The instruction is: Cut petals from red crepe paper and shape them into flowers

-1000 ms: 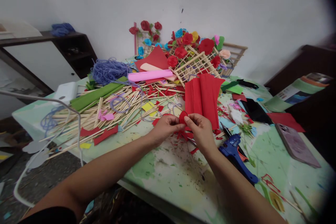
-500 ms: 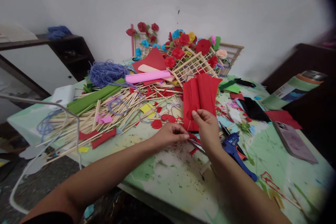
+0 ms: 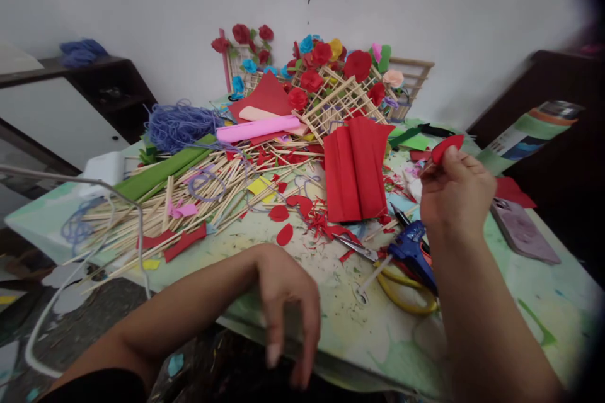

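Red paper dominates this craft scene: the right hand [image 3: 456,192] is raised over the right side of the counter [image 3: 331,321], its fingertips pinched on a small red petal [image 3: 447,147] cut from paper. The left hand [image 3: 286,302] hangs loose and empty at the near edge of the counter, fingers drooping and slightly blurred, well apart from the right.

Just beyond the right hand, toward the middle, lies the folded red paper sheet [image 3: 354,170], with loose red cut-outs [image 3: 283,223] and scraps scattered to its near left. Scissors [image 3: 359,247] and a blue glue gun [image 3: 416,252] rest just near of that sheet, below the raised hand. A heap of wooden sticks [image 3: 189,195] spreads across the left side, and finished paper flowers [image 3: 326,69] on a stick lattice stand at the far edge by the wall.

Judging by the grip, the step in hand is handling a single cut petal, held up clear of the clutter. A next move would call for the free hand to come up and steady or shape the petal, or to reach the glue gun close by.
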A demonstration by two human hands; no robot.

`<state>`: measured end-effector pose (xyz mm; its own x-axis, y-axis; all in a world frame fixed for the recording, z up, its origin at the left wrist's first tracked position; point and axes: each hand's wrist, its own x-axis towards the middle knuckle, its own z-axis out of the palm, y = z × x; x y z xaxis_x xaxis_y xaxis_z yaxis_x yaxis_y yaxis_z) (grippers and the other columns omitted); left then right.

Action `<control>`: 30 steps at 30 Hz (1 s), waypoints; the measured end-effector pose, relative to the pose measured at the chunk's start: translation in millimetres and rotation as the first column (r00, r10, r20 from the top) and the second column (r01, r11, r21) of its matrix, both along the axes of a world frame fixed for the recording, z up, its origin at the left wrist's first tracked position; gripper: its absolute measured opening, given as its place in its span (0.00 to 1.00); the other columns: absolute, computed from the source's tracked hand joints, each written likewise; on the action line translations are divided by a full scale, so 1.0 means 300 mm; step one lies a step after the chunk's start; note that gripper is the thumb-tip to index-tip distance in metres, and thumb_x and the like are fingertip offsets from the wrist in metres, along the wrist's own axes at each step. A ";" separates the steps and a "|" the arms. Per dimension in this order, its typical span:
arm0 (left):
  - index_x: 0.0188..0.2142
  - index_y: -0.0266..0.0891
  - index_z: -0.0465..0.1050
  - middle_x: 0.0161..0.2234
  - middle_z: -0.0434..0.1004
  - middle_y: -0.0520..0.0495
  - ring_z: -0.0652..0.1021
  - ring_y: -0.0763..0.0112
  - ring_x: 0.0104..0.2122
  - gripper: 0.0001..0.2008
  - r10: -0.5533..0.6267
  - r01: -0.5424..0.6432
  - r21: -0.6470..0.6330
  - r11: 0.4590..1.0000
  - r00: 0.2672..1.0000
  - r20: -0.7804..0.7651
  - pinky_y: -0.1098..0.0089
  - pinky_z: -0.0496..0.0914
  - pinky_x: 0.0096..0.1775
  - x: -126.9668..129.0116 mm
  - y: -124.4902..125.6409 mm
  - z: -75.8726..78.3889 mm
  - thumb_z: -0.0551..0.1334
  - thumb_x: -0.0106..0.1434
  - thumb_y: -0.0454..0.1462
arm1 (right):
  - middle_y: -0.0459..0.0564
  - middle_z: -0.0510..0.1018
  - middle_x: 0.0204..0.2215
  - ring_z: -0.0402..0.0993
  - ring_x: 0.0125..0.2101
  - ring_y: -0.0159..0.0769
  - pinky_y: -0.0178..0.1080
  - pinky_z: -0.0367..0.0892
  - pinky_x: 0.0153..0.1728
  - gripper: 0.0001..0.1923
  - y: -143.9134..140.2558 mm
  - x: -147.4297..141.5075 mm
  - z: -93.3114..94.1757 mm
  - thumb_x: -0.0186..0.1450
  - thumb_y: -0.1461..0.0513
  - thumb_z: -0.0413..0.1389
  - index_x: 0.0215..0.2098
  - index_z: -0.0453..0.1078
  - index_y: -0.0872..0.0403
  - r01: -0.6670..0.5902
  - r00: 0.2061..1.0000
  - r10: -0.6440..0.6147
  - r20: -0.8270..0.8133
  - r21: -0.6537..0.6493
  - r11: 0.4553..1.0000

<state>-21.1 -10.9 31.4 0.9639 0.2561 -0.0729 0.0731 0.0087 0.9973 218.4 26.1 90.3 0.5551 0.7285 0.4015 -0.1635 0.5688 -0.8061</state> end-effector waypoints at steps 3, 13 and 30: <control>0.28 0.45 0.80 0.21 0.77 0.48 0.78 0.62 0.25 0.15 0.077 -0.078 -0.021 0.997 0.995 -0.066 0.66 0.69 0.29 -0.048 0.027 0.028 0.74 0.38 0.45 | 0.39 0.64 0.17 0.60 0.18 0.24 0.31 0.58 0.21 0.08 -0.018 -0.019 0.007 0.56 0.65 0.58 0.21 0.65 0.55 -0.128 0.992 0.126 -0.029 -0.093 0.987; 0.39 0.34 0.74 0.32 0.78 0.45 0.76 0.73 0.28 0.16 0.569 -0.563 -0.107 0.820 0.822 0.033 0.70 0.69 0.34 -0.059 0.077 0.031 0.67 0.53 0.42 | 0.44 0.76 0.22 0.69 0.23 0.28 0.33 0.63 0.27 0.06 -0.106 -0.290 -0.116 0.53 0.61 0.62 0.26 0.71 0.56 -0.325 0.876 0.426 0.225 -0.377 0.867; 0.29 0.34 0.74 0.22 0.74 0.51 0.70 0.82 0.20 0.11 0.941 -0.929 -0.210 0.303 0.257 0.221 0.79 0.65 0.27 -0.272 0.194 0.051 0.70 0.47 0.37 | 0.52 0.78 0.30 0.70 0.35 0.38 0.39 0.62 0.38 0.06 -0.127 -0.438 -0.250 0.60 0.64 0.55 0.32 0.74 0.55 -0.054 0.068 0.452 0.890 -0.449 0.892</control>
<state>-102.6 47.3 46.6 0.0290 0.9956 0.0894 -0.2532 -0.0792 0.9642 87.1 -12.0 15.2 -0.4015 0.8935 0.2009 0.7615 0.4476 -0.4688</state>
